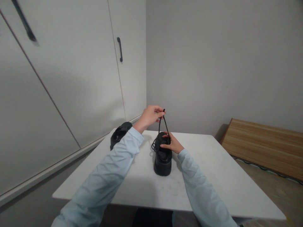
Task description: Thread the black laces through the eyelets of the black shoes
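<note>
A black shoe [163, 164] stands on the white table with its heel toward me. My left hand [152, 114] is raised above it, fingers pinched on a black shoelace [159, 126] that is drawn up taut in a narrow loop from the shoe. My right hand [173, 143] lies at the right side of the shoe's opening, thumb across the top and fingers curled near the eyelets. Whether those fingers grip the lace or only the shoe's upper is hard to see. More lace hangs in loose coils at the shoe's left side.
Another black shoe [118, 134] sits at the table's far left, partly behind my left sleeve. The white table [213, 189] reaches toward a grey wall. White cabinets with dark handles [120, 49] run along the left. A wooden board [262, 145] leans at the right.
</note>
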A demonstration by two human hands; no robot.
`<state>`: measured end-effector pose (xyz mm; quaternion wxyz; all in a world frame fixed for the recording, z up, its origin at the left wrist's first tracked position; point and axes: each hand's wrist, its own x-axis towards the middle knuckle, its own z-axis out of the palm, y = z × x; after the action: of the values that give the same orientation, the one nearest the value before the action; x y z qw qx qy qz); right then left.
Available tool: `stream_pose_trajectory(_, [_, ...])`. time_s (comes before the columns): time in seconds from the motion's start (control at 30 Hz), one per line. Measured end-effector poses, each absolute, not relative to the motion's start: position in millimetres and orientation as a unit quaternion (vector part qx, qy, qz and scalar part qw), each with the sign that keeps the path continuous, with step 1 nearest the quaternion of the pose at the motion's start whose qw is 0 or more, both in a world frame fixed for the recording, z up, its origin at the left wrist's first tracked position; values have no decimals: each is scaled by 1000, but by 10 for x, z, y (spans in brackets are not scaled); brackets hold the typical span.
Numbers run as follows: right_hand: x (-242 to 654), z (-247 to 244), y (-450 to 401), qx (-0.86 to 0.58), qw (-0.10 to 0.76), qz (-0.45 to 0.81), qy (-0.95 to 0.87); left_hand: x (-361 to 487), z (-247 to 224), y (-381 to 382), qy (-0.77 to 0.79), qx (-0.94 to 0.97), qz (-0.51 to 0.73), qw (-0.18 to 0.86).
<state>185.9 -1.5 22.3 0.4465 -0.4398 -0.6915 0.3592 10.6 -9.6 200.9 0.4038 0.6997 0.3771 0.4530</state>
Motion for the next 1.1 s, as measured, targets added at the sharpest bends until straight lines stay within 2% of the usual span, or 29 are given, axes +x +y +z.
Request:
stream_pose_trajectory(0.5, [1880,182,4,-436,455,391,-671,230,2659,68,353,734,506,282])
stream_pose_trajectory(1.1, [1855,225,-29,-452,453,371,-673,439,3126,-32,321,739,513,298])
